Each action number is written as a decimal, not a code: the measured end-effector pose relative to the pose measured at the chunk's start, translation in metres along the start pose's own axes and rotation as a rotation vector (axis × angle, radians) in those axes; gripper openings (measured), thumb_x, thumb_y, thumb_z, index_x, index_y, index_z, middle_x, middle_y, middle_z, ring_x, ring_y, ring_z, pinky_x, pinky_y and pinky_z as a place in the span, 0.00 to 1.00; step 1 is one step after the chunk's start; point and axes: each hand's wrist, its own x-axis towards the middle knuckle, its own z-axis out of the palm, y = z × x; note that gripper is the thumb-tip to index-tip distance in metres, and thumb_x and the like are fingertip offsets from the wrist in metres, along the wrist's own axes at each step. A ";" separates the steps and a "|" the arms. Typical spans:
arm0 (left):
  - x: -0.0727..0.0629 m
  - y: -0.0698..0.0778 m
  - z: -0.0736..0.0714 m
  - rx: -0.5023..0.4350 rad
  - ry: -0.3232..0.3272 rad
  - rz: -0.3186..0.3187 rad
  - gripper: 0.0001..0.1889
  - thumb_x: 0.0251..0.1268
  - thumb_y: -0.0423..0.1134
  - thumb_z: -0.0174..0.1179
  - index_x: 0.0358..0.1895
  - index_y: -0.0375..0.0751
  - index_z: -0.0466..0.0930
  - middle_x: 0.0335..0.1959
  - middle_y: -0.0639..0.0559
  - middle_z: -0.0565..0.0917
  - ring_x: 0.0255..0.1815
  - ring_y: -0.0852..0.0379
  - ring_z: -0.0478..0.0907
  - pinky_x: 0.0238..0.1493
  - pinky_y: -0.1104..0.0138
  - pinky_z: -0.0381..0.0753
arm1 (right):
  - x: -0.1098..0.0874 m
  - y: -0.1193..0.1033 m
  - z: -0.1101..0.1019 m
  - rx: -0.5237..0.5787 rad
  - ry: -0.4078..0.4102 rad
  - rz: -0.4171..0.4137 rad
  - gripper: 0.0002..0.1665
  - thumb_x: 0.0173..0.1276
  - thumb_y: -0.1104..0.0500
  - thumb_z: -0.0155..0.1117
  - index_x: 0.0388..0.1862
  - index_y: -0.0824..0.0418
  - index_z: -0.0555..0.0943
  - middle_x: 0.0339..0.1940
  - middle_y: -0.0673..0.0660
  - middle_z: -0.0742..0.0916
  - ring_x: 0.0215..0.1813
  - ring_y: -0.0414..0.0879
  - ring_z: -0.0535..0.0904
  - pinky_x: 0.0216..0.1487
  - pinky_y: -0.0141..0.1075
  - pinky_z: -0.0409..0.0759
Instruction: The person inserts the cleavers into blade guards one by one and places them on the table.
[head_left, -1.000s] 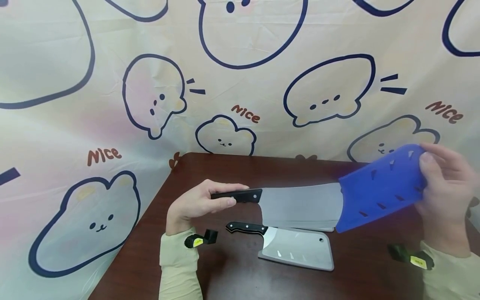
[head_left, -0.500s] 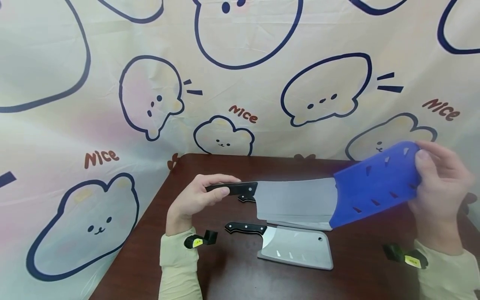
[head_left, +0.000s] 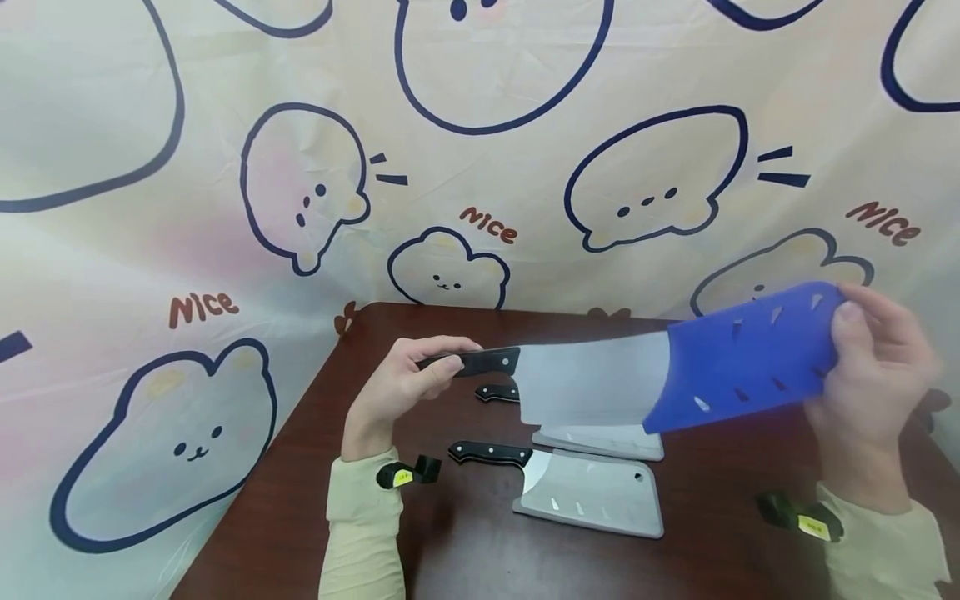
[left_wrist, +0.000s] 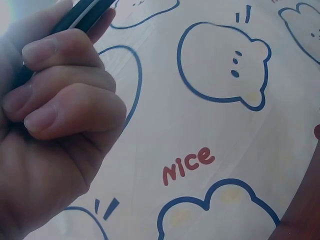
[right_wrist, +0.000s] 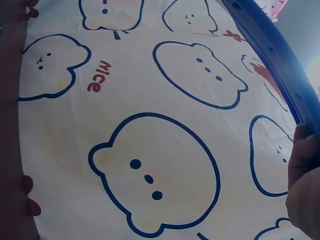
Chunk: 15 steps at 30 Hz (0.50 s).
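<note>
In the head view my left hand (head_left: 405, 383) grips the black handle of a large cleaver (head_left: 592, 379), held above the table. My right hand (head_left: 873, 375) pinches the far end of a blue slotted blade cover (head_left: 750, 354) between thumb and fingers. The cover's wide mouth meets the right end of the blade, and whatever blade lies inside is hidden. In the left wrist view, curled fingers (left_wrist: 70, 100) wrap the dark handle (left_wrist: 85, 15). The right wrist view catches the cover edge-on with the right thumb on it.
Two smaller black-handled cleavers lie on the brown table (head_left: 735, 533): a front cleaver (head_left: 592, 496) in a pale cover, and a rear cleaver (head_left: 600, 443) partly hidden by the held blade. A cartoon-printed cloth (head_left: 525, 175) hangs behind the table.
The large cleaver and blue cover have risen together, revealing more of the rear cleaver beneath. The cover tilts less than before, and both hands keep their holds.
</note>
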 end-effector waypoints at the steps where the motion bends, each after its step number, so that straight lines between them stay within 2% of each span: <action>1: 0.001 0.000 0.001 -0.007 0.004 0.003 0.12 0.73 0.34 0.53 0.54 0.41 0.81 0.14 0.50 0.64 0.13 0.55 0.58 0.14 0.65 0.60 | 0.000 0.001 0.001 0.029 0.015 0.022 0.20 0.64 0.72 0.64 0.50 0.87 0.75 0.36 0.66 0.86 0.34 0.51 0.84 0.36 0.33 0.85; 4: 0.003 -0.001 0.004 -0.018 0.014 0.002 0.13 0.73 0.35 0.54 0.55 0.39 0.80 0.14 0.49 0.64 0.14 0.55 0.59 0.16 0.66 0.61 | -0.001 0.004 0.002 0.060 0.046 0.078 0.21 0.64 0.71 0.65 0.51 0.85 0.75 0.37 0.67 0.85 0.34 0.53 0.84 0.34 0.34 0.86; 6: 0.004 0.000 0.005 -0.027 0.017 -0.002 0.12 0.73 0.35 0.54 0.54 0.39 0.80 0.15 0.49 0.64 0.14 0.55 0.59 0.16 0.66 0.61 | -0.002 0.005 0.001 0.033 0.051 0.087 0.21 0.65 0.69 0.65 0.51 0.84 0.76 0.38 0.67 0.86 0.35 0.52 0.84 0.35 0.34 0.86; 15: 0.006 0.004 0.008 -0.007 0.040 -0.008 0.12 0.73 0.35 0.52 0.54 0.38 0.80 0.16 0.49 0.65 0.15 0.55 0.60 0.17 0.66 0.62 | -0.003 0.004 0.001 -0.033 0.071 0.070 0.20 0.65 0.67 0.66 0.50 0.82 0.78 0.38 0.66 0.86 0.35 0.51 0.83 0.37 0.33 0.86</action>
